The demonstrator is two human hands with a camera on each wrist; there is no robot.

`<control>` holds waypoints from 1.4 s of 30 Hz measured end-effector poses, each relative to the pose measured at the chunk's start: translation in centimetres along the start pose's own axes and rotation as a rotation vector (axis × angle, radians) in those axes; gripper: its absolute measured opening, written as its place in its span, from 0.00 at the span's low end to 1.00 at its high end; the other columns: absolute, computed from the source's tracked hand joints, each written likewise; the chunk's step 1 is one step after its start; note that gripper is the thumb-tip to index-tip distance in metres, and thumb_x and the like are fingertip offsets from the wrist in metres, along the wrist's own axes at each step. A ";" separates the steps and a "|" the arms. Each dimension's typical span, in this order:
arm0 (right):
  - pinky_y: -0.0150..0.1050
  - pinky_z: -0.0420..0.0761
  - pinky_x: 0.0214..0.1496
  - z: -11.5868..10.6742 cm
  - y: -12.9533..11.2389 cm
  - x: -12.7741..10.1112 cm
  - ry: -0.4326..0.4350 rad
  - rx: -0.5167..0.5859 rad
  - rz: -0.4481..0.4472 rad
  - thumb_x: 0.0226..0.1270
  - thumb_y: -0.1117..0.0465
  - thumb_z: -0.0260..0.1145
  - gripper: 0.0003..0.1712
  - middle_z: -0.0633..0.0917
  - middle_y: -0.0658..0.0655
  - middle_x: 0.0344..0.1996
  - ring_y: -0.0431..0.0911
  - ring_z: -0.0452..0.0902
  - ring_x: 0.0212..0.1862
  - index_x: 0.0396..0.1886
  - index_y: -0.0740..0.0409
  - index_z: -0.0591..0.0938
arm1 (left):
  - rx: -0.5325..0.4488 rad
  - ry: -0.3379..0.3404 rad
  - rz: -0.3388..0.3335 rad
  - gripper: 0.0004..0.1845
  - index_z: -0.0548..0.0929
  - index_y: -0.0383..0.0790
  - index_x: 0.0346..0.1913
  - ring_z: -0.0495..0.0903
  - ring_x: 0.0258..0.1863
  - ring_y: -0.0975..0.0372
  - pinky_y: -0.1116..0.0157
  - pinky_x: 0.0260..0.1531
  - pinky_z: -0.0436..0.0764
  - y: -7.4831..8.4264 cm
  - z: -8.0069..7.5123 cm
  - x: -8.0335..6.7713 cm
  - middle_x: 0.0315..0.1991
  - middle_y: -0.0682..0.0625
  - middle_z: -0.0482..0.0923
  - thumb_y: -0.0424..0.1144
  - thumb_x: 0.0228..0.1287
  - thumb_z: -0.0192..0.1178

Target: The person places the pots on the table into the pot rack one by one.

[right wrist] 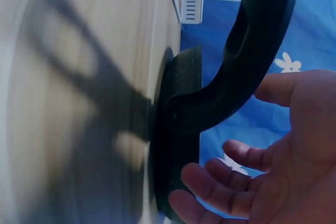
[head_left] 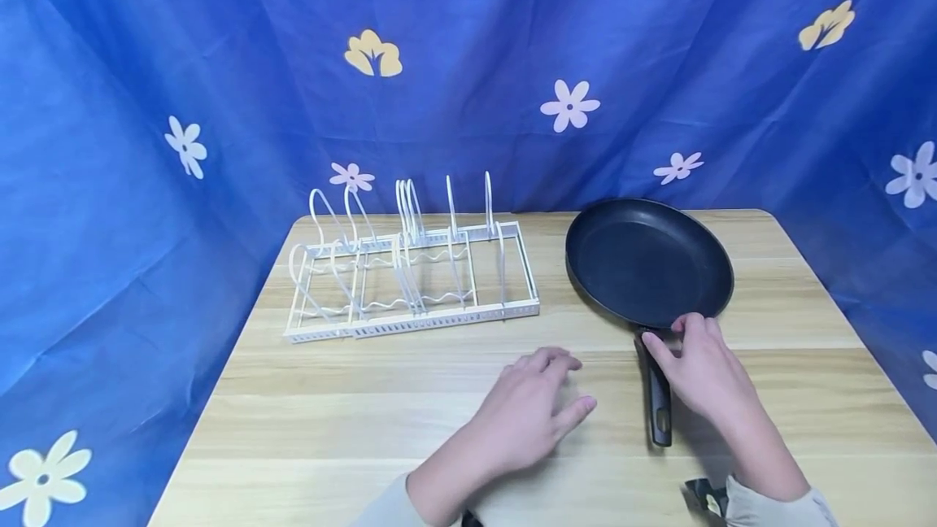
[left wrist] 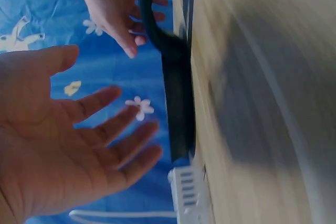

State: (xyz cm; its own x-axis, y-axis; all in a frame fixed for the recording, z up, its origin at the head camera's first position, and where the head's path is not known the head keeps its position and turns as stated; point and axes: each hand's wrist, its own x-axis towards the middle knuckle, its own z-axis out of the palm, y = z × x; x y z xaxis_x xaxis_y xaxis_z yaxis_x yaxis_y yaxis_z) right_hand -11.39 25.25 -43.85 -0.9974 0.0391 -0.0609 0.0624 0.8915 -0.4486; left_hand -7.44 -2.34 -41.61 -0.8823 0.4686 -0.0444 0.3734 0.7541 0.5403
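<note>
I see the black frying pan [head_left: 648, 262] flat on the wooden table [head_left: 351, 421], just right of the white rack [head_left: 410, 283], handle toward me. My right hand [head_left: 703, 368] hovers at the handle's root, fingers spread, gripping nothing. My left hand [head_left: 523, 413] hangs left of the handle, fingers loosely spread

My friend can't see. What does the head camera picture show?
A right hand reaches to the handle of a black frying pan on a wooden table. The left hand hovers open nearby, and a white wire rack stands to the left.
</note>
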 end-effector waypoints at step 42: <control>0.40 0.77 0.42 2.5 1.1 1.6 -0.257 0.265 0.098 0.78 0.46 0.62 0.22 0.87 0.55 0.32 0.48 0.80 0.38 0.40 0.62 0.83 | -1.336 -0.672 -0.196 0.12 0.73 0.32 0.62 0.88 0.48 0.57 0.48 0.72 0.82 3.3 9.0 8.5 0.45 0.42 0.85 0.24 0.82 0.52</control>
State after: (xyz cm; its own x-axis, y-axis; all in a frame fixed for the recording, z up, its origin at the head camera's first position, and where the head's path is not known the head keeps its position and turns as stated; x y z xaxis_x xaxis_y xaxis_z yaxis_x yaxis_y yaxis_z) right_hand -12.81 25.17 -46.67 -0.9464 -0.0257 -0.3219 0.1983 0.7405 -0.6421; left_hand -11.16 8.27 -47.79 -0.4560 0.8097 -0.3694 -0.5859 0.0393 0.8094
